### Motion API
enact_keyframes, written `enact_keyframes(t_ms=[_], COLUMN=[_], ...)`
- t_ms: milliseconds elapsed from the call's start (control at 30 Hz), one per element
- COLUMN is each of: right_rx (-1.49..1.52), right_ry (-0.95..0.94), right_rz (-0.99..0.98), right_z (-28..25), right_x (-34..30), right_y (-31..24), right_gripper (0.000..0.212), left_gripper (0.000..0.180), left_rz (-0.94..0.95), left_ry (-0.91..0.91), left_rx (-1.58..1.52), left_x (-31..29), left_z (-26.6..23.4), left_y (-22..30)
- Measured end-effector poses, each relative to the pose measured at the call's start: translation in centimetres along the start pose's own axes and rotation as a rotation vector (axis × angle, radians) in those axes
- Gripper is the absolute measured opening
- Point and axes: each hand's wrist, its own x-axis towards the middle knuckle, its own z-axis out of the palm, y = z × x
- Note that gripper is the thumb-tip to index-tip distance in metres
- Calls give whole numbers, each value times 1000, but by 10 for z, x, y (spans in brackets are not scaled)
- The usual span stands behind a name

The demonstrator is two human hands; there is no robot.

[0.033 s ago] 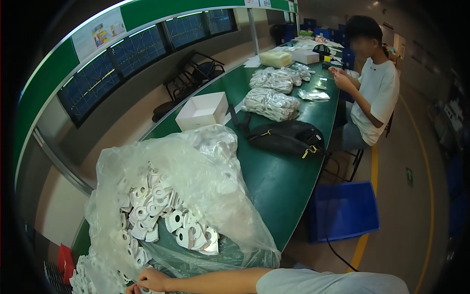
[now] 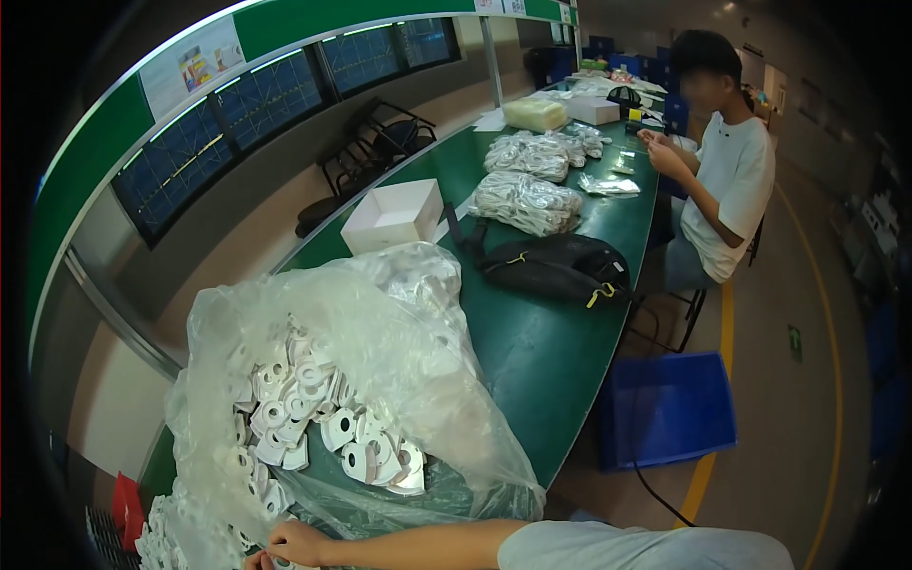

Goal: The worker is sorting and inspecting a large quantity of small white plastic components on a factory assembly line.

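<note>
At the bottom left of the frame, one hand (image 2: 296, 543) with fingers curled narrowly onto the edge of a large clear plastic bag (image 2: 380, 380), forearm and grey sleeve (image 2: 646, 549) stretching in from the lower right; left or right hand not certain, apparently the right, the other mostly out of sight at the bottom edge. Inside the bag, filling the lower left, a heap of small white flat parts (image 2: 323, 427) with round holes, more spilling at the bottom left corner. Beneath, a long green table (image 2: 541, 361) running to the upper right. Behind the bag, an open white box (image 2: 394, 217); right of centre, a black pouch (image 2: 556, 266) with yellow pulls; further up, bundles of white bagged pieces (image 2: 527, 201). At the upper right, a seated person in a white shirt (image 2: 727, 180), hands busy over the table. Lower right on the floor, a blue crate (image 2: 665, 408).
</note>
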Motion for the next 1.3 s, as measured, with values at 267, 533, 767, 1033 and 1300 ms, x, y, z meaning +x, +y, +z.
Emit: enact_keyframes(t_ms=[267, 533, 767, 1033, 1300], right_rx=[-80, 243, 220, 188, 308], right_ry=[-56, -93, -109, -168, -53], right_rz=[41, 267, 220, 228, 214], right_z=[4, -12, -17, -24, -22], right_x=[2, 3, -3, -2, 1], right_y=[16, 1, -16, -16, -16], right_gripper=[35, 25, 21, 24, 24], left_gripper=[43, 16, 23, 55, 34], left_rz=[-112, -391, -446, -173, 67], left_ry=[-285, -26, 501, 961, 544], left_rx=[-300, -296, -389, -294, -108], left_x=[-1, -3, -12, 22, 21], left_z=[-6, -46, -126, -136, 26], left_y=[-26, -45, -68, -94, -28])
